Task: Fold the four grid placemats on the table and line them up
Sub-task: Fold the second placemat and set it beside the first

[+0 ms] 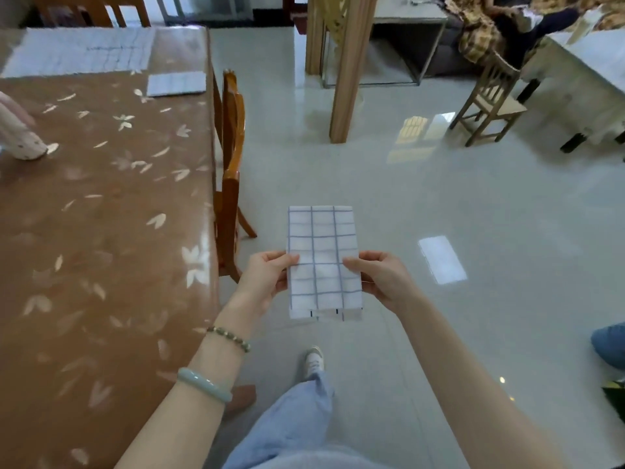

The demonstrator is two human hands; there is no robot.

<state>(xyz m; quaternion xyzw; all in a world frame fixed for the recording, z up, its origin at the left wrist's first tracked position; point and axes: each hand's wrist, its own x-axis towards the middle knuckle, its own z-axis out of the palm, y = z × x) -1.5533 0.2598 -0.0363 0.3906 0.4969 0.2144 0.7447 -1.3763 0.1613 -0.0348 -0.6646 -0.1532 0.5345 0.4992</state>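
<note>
A folded white placemat with a blue grid hangs in the air over the floor, right of the table. My left hand grips its left edge and my right hand grips its right edge, thumbs on top. On the brown flower-patterned table a small folded grid placemat lies near the far right edge. An unfolded grid placemat lies flat at the table's far end.
A wooden chair is tucked against the table's right side. Another person's sleeve and hand rest on the table at the left. A wooden post, a second chair and another table stand across the glossy floor.
</note>
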